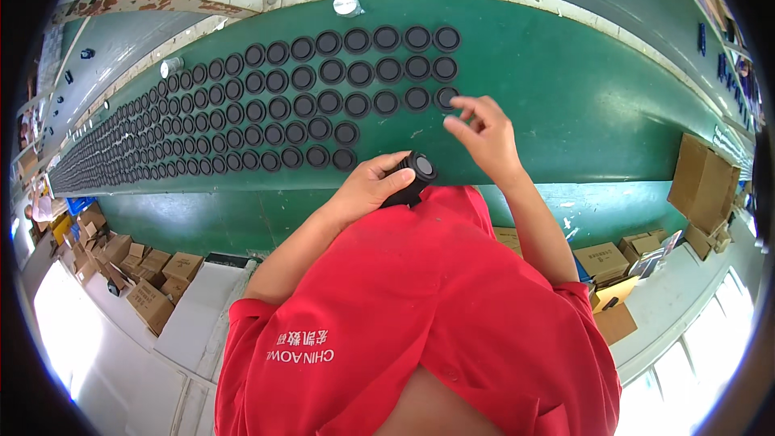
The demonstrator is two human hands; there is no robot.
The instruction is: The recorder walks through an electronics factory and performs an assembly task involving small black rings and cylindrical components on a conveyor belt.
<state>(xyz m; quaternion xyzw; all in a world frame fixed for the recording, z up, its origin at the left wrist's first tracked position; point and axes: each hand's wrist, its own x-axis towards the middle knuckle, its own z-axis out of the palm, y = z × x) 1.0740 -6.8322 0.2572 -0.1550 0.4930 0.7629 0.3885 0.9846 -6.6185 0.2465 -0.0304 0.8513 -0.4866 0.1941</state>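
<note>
My left hand (371,190) is wrapped round a short stack of black round caps (422,165), held close to my red shirt at the table's near edge. The top cap shows a greyish round centre; how many lie beneath it is hidden. Further right and forward, my right hand (488,136) hovers over the green tabletop with thumb and forefinger apart. Its forefinger tip is at the black cap (445,98) that ends the third row from the back. Long rows of matching black caps (385,102) lie flat on the table and run off to the left.
The green table (557,97) stretches to the right of the rows. Two clear-and-silver round pieces (348,6) (171,67) stand by the far rail. Cardboard boxes (153,304) sit low on the left, others (601,261) on the right, with an open carton (701,182) at the table's right end.
</note>
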